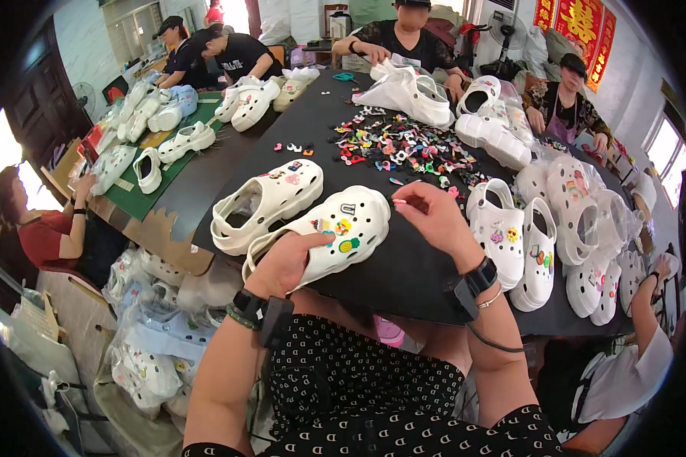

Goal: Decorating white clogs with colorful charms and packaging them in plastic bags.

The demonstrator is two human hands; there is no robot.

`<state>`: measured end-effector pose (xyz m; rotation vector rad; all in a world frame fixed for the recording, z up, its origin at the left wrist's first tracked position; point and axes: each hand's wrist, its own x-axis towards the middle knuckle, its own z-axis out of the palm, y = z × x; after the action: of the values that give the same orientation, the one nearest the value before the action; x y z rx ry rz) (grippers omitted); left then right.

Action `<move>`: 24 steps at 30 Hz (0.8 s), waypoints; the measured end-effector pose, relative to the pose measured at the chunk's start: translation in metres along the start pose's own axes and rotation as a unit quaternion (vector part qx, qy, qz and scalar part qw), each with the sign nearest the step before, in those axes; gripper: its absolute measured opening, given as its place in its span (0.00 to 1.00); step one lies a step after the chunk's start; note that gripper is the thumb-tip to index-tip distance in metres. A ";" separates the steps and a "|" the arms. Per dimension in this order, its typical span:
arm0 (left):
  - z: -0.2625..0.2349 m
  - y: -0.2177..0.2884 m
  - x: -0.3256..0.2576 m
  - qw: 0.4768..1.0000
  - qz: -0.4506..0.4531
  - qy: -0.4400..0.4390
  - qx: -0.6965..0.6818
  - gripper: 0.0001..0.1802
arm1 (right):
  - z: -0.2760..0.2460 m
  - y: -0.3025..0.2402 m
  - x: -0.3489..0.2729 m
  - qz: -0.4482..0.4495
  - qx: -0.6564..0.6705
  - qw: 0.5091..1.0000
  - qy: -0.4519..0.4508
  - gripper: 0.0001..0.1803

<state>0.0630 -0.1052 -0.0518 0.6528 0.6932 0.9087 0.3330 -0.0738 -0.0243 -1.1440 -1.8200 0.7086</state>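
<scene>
We held a white clog at the near edge of the black table while fitting charms to it.

Our left hand (286, 263) was closed around the heel end of the white clog (329, 232), thumb on top, keeping it tilted on the black table (404, 266) just beside a second white clog (267, 202) lying to its left. Our right hand (431, 217) hovered at the clog's toe, fingers pinched together on something small (too small for us to tell what). Several coloured charms (341, 228) already sat in the clog's upper. Farther up the table lay a loose heap of charms (404, 148), and a row of finished clogs (526, 247) stood to our right. Other people sat around the table, their hands on their own clogs.
</scene>
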 end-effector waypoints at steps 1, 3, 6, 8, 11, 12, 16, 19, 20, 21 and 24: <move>0.000 0.000 0.000 1.000 0.003 -0.005 -0.006 0.23 | 0.003 -0.009 -0.002 -0.019 0.017 0.999 -0.022 0.06; -0.001 0.000 0.002 1.000 0.004 -0.010 -0.010 0.23 | 0.010 -0.020 -0.006 -0.034 0.025 0.999 -0.009 0.05; -0.001 0.000 0.003 1.000 0.003 -0.003 -0.004 0.23 | 0.014 -0.024 -0.011 -0.051 -0.025 0.997 -0.049 0.07; 0.001 0.000 0.002 1.000 0.006 -0.005 -0.005 0.23 | 0.016 -0.023 -0.013 -0.054 -0.025 0.997 -0.053 0.07; 0.004 0.001 0.002 1.000 0.002 -0.016 -0.020 0.23 | 0.022 -0.021 -0.013 -0.057 -0.029 0.997 -0.050 0.06; 0.004 0.002 0.002 1.000 0.002 -0.017 -0.021 0.23 | 0.023 -0.020 -0.012 -0.057 -0.033 0.997 -0.041 0.06; 0.001 0.003 0.002 1.000 -0.014 -0.005 -0.027 0.23 | 0.025 -0.021 -0.011 -0.083 -0.049 0.995 -0.023 0.06; 0.001 0.002 0.003 1.000 -0.009 -0.007 -0.024 0.22 | 0.027 -0.021 -0.011 -0.091 -0.054 0.994 -0.015 0.06; 0.000 0.001 0.004 1.000 0.000 -0.014 -0.026 0.22 | 0.028 -0.021 -0.012 -0.096 -0.053 0.994 -0.020 0.06; -0.001 0.001 0.004 1.000 -0.001 -0.013 -0.026 0.22 | 0.029 -0.021 -0.012 -0.100 -0.052 0.993 -0.025 0.06; -0.002 0.002 0.005 1.000 -0.005 -0.017 -0.020 0.22 | 0.032 -0.020 -0.015 -0.113 -0.054 0.991 -0.051 0.06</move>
<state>0.0632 -0.0997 -0.0528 0.6264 0.6455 0.8981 0.2997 -0.0965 -0.0286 -0.9649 -2.0562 0.5501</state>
